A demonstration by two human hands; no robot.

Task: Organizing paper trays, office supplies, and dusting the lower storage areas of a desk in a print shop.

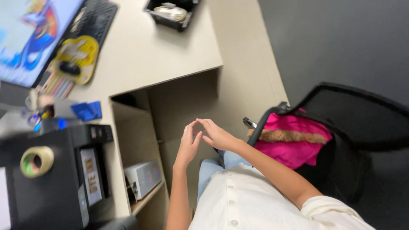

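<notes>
My left hand (188, 142) and my right hand (217, 134) meet in front of me, above my lap in blue jeans (213, 166). Their fingertips touch each other and nothing shows between them. The fingers are loosely curved, not clenched. Both hands hover in the open knee space under the beige desk (145, 51), well apart from anything on it.
A black office chair (353, 123) with a pink garment (294, 138) stands at the right. On the desk lie a monitor (30, 34), a keyboard (91, 19) and a black tray (172, 12). A black box with a tape roll (36, 161) is at the left, a white device (142, 176) on a low shelf.
</notes>
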